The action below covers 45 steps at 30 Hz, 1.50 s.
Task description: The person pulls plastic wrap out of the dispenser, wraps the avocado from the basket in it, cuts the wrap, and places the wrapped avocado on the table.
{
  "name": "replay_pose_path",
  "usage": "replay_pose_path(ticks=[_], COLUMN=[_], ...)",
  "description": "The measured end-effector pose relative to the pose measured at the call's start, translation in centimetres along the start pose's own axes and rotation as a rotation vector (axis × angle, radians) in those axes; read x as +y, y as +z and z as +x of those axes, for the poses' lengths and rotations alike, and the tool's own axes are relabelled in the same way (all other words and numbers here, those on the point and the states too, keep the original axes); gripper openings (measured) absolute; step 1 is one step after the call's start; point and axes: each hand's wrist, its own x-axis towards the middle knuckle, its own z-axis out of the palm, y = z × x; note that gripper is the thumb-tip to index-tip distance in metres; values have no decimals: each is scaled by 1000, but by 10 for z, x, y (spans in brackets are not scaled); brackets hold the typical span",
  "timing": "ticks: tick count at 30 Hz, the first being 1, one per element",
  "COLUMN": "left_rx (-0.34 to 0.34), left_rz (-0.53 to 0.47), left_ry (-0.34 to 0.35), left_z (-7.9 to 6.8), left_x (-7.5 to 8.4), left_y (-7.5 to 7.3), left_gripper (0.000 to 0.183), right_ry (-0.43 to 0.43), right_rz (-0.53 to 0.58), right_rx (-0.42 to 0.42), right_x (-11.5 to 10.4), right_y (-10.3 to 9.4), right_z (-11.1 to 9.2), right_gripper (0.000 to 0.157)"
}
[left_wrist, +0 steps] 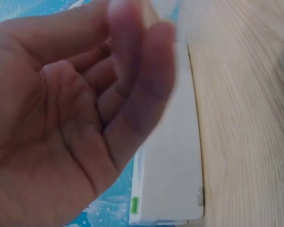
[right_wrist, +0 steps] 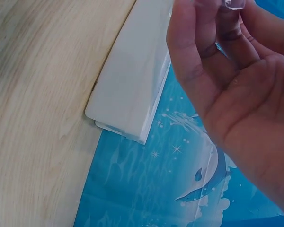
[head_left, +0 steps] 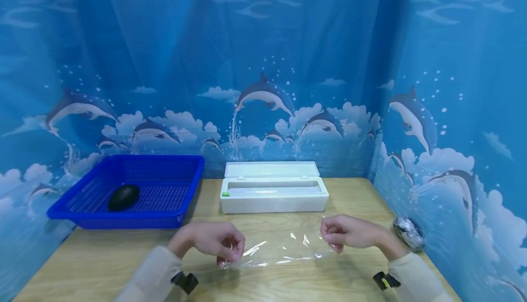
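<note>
A clear sheet of plastic wrap (head_left: 280, 256) stretches between my two hands over the front of the table. My left hand (head_left: 218, 243) pinches its left end, and my right hand (head_left: 347, 231) pinches the right end. Creases and bright glints run along the near edge of the sheet. Just beyond it stands a white wrap dispenser box (head_left: 274, 204), lid up, with a pale roll lying inside. A small green slider (head_left: 225, 194) sits at the box's left corner. In the left wrist view, curled fingers (left_wrist: 156, 71) hide part of the box.
At the back left, a blue plastic basket (head_left: 123, 222) contains a dark oval fruit or vegetable (head_left: 123, 197). A foil-wrapped lump (head_left: 409, 234) lies at the table's right edge, beside my right forearm. Dolphin-print curtains (head_left: 263, 41) enclose the wooden table (head_left: 288, 288) behind and at the sides.
</note>
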Motion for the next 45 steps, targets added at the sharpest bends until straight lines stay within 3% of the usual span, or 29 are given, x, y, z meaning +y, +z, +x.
replay_pose_path(ticks=[6, 13, 21, 29, 33, 39, 45], left_rx=[-2, -22, -38, 13, 22, 45, 61], left_rz=[12, 167, 262, 268, 342, 409, 460], left_ry=[-58, -83, -113, -185, -203, -237, -340], left_z=[0, 2, 5, 8, 10, 13, 14], left_x=[2, -6, -11, -10, -10, -8, -5], left_y=[5, 15, 23, 32, 37, 43, 49], left_gripper=[7, 6, 6, 9, 11, 14, 16], right_ry=[24, 7, -16, 139, 216, 297, 300], right_rz=[-13, -45, -192, -332, -423, -419, -389], right_rx=[-5, -60, -119, -167, -174, -166, -155], right_x=[0, 8, 20, 12, 10, 13, 16], right_y=[0, 9, 19, 25, 29, 36, 39], right_z=[0, 0, 1, -2, -2, -3, -3], right_gripper=[16, 15, 6, 11, 17, 13, 13])
